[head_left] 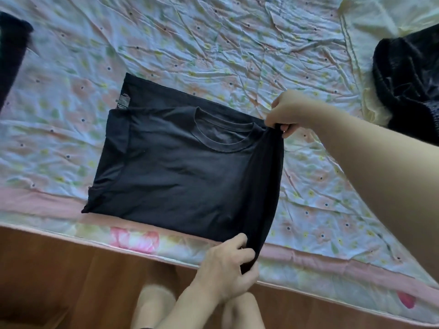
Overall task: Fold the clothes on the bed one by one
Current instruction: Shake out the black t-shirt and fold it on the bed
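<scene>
While the black t-shirt (pixel 180 167) lies partly folded near the bed's front edge on the floral sheet (pixel 213 43), the right hand (pixel 282 112) pinches its upper right corner beside the collar, and the left hand (pixel 228 264) grips the lower right corner over the mattress edge. Right side fold lifted between both hands. Dark clothes (pixel 408 79) sit far right, another dark garment (pixel 11 55) far left. Wooden floor (pixel 59 281) below.

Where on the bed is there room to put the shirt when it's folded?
Bare sheet lies beyond the black T-shirt, between the dark garment at far left and the dark pile at far right. The near edge is crowded.
</scene>
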